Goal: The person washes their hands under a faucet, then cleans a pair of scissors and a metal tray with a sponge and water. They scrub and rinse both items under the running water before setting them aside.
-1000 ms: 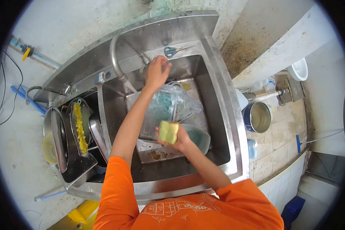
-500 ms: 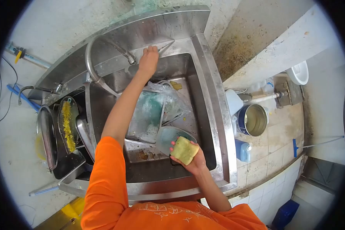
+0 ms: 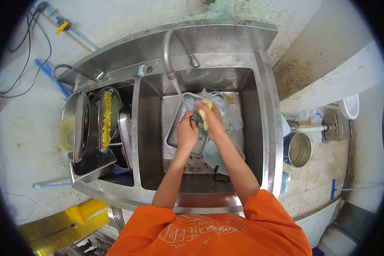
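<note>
My right hand (image 3: 212, 121) holds a yellow sponge (image 3: 206, 112) above the middle of the sink basin. Just beside it, my left hand (image 3: 187, 131) has its fingers curled on a small dark item that I cannot make out. Water (image 3: 178, 88) runs from the curved faucet (image 3: 167, 53) down beside my hands. Under them lies a metal tray (image 3: 171, 138), partly hidden by my left hand. A clear plastic bag (image 3: 234, 115) lies to the right of it. Nearer to me, a translucent bluish tub (image 3: 213, 157) rests in the basin, partly covered by my right forearm.
The left basin holds stacked metal pans (image 3: 79, 128) and a rack with a yellow scrubbing strip (image 3: 106, 121). On the floor to the right stand a metal-lined bucket (image 3: 298, 150) and a blue jug (image 3: 285, 182). The sink's steel rim (image 3: 266, 128) surrounds the basin.
My left hand has come down from the faucet area into the basin, beside my right hand. The sponge has moved away from me, and water now runs visibly. The view has shifted.
</note>
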A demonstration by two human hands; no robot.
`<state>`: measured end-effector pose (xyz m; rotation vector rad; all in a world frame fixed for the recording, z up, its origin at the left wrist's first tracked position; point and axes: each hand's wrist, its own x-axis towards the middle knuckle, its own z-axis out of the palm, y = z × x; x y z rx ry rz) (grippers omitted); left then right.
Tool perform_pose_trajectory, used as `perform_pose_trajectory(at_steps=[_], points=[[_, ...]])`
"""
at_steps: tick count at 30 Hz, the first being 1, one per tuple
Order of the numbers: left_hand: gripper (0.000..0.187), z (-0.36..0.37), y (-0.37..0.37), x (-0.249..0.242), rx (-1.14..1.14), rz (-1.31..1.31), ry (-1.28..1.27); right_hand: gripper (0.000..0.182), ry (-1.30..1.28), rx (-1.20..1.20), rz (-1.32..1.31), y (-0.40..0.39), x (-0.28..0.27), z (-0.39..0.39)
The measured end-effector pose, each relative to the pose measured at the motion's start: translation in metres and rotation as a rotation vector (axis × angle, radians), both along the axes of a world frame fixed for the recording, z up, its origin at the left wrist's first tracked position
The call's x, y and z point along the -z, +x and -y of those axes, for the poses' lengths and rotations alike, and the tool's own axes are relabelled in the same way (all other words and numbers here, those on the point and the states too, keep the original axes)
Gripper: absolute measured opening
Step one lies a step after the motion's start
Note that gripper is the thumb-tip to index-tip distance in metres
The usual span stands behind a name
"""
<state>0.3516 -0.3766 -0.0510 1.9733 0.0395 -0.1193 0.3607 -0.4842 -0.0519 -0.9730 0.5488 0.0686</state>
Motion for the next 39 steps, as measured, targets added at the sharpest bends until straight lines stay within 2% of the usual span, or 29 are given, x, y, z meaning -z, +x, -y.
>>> perform_pose_trajectory(at_steps=[1,2,4,5,7,8,10,11,13,14,16,19,20,22,23,25,26,28,29,31,32,34,35,36,39], points=[[0.023,-0.006,-0.003,0.001,0.030,0.229,0.252,0.042,-0.232,-0.101,-0.010,0.008,-0.003,-0.010],[0.023,-0.016,-0.003,0.000,0.015,0.230,0.247,0.042,-0.238,-0.114,-0.006,0.016,-0.001,-0.018],[0.026,-0.039,-0.003,-0.002,0.079,0.512,0.424,0.029,-0.043,-0.063,-0.104,0.027,0.009,-0.037],[0.026,-0.049,-0.006,-0.006,0.064,0.511,0.425,0.025,-0.061,0.025,-0.120,0.028,-0.002,-0.046],[0.027,-0.066,-0.012,-0.014,0.126,0.214,0.193,0.024,-0.129,0.024,-0.073,0.037,0.008,-0.058],[0.027,-0.072,-0.014,-0.021,0.115,0.212,0.189,0.024,-0.192,0.036,-0.033,0.038,0.006,-0.064],[0.026,-0.082,-0.019,-0.033,0.083,-0.225,-0.120,0.024,-0.194,0.080,-0.020,0.031,0.003,-0.079],[0.026,-0.089,-0.017,-0.027,0.075,-0.222,-0.128,0.025,-0.242,0.075,-0.001,0.030,0.004,-0.084],[0.019,-0.102,-0.014,-0.007,-0.038,-0.517,-0.652,0.026,-0.293,0.062,0.021,0.028,0.007,-0.093],[0.019,-0.103,-0.016,-0.013,-0.043,-0.514,-0.657,0.028,-0.386,0.000,0.063,0.027,0.008,-0.096],[0.018,-0.098,-0.019,-0.024,0.163,-0.324,-0.166,0.030,-0.488,-0.059,0.108,0.029,0.011,-0.097],[0.020,-0.099,-0.013,-0.029,0.121,-0.338,-0.196,0.040,-0.934,0.005,0.261,0.056,0.028,-0.082],[0.020,-0.099,-0.015,-0.027,0.128,-0.341,-0.205,0.040,-0.944,0.008,0.256,0.070,0.037,-0.069],[0.020,-0.101,-0.018,-0.020,0.182,-0.350,-0.375,0.041,-0.638,0.163,0.027,0.088,0.046,-0.043],[0.020,-0.102,-0.018,-0.018,0.184,-0.351,-0.372,0.041,-0.636,0.166,0.026,0.083,0.040,-0.034],[0.023,-0.101,-0.014,-0.015,0.122,-0.304,-0.417,0.036,-0.396,0.045,0.024,0.071,0.013,-0.021],[0.023,-0.099,-0.009,-0.009,0.123,-0.299,-0.428,0.036,-0.407,0.044,0.028,0.060,0.007,-0.022],[0.024,-0.090,0.002,0.002,0.074,-0.244,-0.281,0.034,-0.060,0.075,0.097,0.032,0.001,-0.027],[0.024,-0.085,0.005,-0.002,0.082,-0.241,-0.289,0.034,-0.069,0.081,0.100,0.020,-0.004,-0.028],[0.023,-0.076,0.007,-0.012,0.061,-0.196,-0.299,0.024,-1.321,-0.002,0.695,0.005,-0.015,-0.034],[0.023,-0.075,0.009,-0.013,0.071,-0.198,-0.299,0.024,-1.325,0.006,0.688,0.004,-0.024,-0.037],[0.018,-0.074,0.010,-0.014,0.181,-0.113,-0.259,0.026,-1.285,-0.073,0.894,0.002,-0.037,-0.039],[0.018,-0.072,0.007,-0.025,0.189,-0.197,-0.363,0.031,-1.191,0.013,0.794,0.010,-0.025,-0.033],[0.018,-0.069,0.009,-0.025,0.196,-0.196,-0.356,0.031,-1.189,0.024,0.792,0.014,-0.024,-0.027],[0.020,-0.071,0.019,-0.017,0.230,-0.026,-0.255,0.031,-1.308,-0.183,0.934,0.011,-0.022,-0.022]])
